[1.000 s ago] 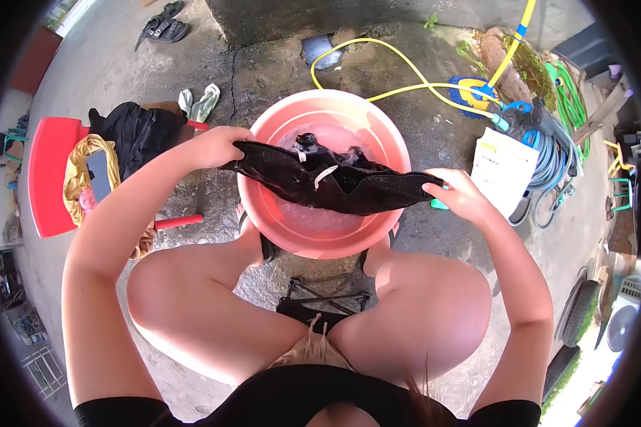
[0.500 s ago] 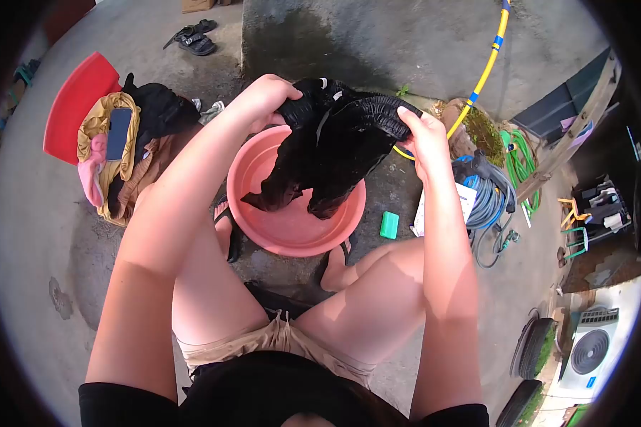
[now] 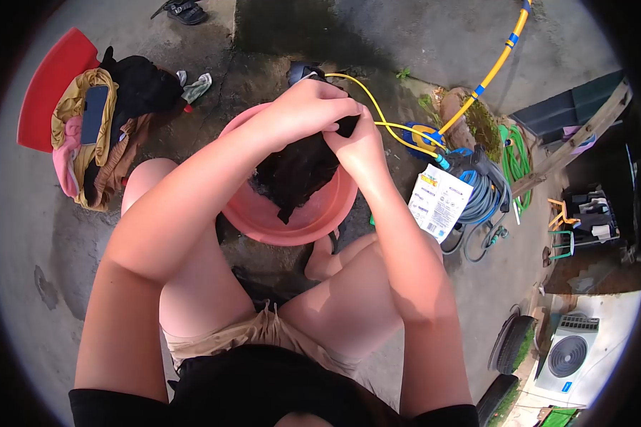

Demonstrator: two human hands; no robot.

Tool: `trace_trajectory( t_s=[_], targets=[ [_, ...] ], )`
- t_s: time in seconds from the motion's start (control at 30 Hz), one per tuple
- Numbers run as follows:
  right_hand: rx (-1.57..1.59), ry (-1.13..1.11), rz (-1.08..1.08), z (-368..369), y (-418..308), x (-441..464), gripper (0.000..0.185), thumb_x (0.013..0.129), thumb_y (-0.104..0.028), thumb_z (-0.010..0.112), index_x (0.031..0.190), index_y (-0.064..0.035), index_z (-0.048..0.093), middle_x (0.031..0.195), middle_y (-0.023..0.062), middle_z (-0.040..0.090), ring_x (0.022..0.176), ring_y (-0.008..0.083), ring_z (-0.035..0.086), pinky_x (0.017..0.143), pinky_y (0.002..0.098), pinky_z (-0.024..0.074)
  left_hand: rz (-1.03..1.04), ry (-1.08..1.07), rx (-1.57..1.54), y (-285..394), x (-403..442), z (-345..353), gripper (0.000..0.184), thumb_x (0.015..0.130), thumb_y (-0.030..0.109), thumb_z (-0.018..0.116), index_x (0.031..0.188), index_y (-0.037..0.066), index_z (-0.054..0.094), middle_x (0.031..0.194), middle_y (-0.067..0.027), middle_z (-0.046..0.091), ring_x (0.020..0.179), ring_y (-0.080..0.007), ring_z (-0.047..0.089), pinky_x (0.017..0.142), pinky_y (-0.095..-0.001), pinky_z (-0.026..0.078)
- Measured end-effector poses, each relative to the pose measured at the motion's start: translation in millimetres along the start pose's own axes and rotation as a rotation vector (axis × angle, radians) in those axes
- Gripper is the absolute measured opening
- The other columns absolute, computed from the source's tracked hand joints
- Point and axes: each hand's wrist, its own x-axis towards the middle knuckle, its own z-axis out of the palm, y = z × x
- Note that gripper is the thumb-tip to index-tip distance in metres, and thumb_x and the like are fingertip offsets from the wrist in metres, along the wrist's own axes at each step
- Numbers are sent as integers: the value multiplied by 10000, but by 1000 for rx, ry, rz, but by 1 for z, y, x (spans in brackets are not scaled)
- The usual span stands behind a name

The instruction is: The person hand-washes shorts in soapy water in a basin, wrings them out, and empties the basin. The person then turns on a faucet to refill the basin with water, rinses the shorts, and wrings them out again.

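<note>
Black shorts (image 3: 295, 174), a wet-looking garment with an elastic waistband, hang bunched down into the pink basin (image 3: 246, 220). My left hand (image 3: 317, 107) is closed on the bunched upper part of the shorts. Right against it, my right hand (image 3: 357, 141) also grips the cloth. Both hands are together above the basin's far right rim, and their fingers partly hide what they hold. The lower end of the shorts reaches toward the basin's floor.
A red chair or stool (image 3: 53, 92) stands left, beside piled clothes (image 3: 139, 85) with a phone (image 3: 95, 114) on top. To the right are a yellow hose (image 3: 495, 67), a blue coiled hose (image 3: 486, 196), a printed white packet (image 3: 438, 203) and a green hose (image 3: 516, 164).
My hands, spread apart on the waistband before, have come together, bunching the shorts. The shorts have dropped lower into the basin. The view has shifted slightly, and my right arm now mostly hides the green block.
</note>
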Motion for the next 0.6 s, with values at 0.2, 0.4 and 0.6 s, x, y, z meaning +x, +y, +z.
trace_trajectory(
  t_s=[0.2, 0.4, 0.6],
  targets=[
    [584, -77, 187, 6, 16, 16, 254, 678, -6, 605, 930, 28, 615, 813, 52, 628, 734, 145, 587, 699, 278, 460, -64, -37, 213, -5, 9, -42, 437, 860, 357, 552, 1102, 2, 635, 1100, -110, 653, 1082, -211, 591, 928, -340, 458],
    [1072, -100, 260, -28, -5, 18, 209, 623, 72, 456, 775, 8, 585, 786, 59, 609, 732, 178, 584, 718, 290, 487, -138, -21, 550, -17, -2, -58, 826, 806, 532, 627, 1392, 3, 382, 1351, -230, 458, 1308, -292, 411, 1087, -393, 317],
    [1131, -191, 101, -34, -4, 20, 215, 594, 46, 426, 742, -12, 572, 772, 47, 601, 700, 161, 556, 695, 285, 476, 125, -242, 110, -50, 2, -27, 1049, 702, 403, 806, 1449, -5, 194, 1394, -194, 410, 1336, -268, 357, 1106, -361, 283]
  ],
)
